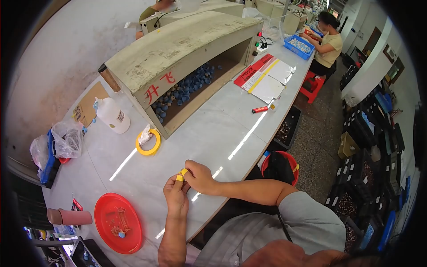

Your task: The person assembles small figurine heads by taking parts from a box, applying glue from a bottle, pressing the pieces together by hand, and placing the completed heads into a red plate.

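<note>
My left hand (176,192) and my right hand (199,179) meet fingertip to fingertip over the table (155,178). Both are closed in a pinch. Bands of yellow tape (179,177) show at the fingertips of both hands and look wrapped round the digits. Anything else between the fingers is hidden or too small to make out. Beyond my hands lies a yellow tape roll (155,148), with a crumpled white tissue (145,135) resting on it. A red round tray (100,218) stands left of my left forearm, with a small blue piece (121,234) and debris inside.
A beige open-fronted box (178,49) holds many blue pieces (182,91). Around it are a white bottle (113,116), papers (267,84) and a red lighter (259,109). A pink flask (75,217) lies at left. A co-worker (327,44) sits by a blue basket (299,52).
</note>
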Demonstrator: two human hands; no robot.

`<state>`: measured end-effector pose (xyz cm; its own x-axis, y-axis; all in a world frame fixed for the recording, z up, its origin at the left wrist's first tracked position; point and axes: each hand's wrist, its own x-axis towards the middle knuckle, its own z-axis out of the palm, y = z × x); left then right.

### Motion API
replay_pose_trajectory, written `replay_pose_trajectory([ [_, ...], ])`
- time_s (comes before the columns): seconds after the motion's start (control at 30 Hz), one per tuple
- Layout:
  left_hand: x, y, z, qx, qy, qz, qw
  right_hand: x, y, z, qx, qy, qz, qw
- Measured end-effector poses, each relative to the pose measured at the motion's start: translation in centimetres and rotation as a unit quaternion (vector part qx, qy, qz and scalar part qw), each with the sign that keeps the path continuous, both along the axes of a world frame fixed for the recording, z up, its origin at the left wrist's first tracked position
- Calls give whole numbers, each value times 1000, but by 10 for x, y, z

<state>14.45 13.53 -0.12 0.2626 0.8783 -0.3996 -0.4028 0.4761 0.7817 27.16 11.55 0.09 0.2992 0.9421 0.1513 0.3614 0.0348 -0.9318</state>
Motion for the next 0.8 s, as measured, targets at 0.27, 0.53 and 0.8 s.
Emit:
replay_pose_trajectory([
  [0.27,4,-2,3,2,11,2,1000,-1,-3,1,18,6,-14,1000],
  [0.53,3,-2,1,0,5,1,1000,-2,-2,-1,27,3,-22,999],
  [0.8,3,-4,3,2,-1,-7,1000,-1,-2,-2,24,-18,-20,999],
])
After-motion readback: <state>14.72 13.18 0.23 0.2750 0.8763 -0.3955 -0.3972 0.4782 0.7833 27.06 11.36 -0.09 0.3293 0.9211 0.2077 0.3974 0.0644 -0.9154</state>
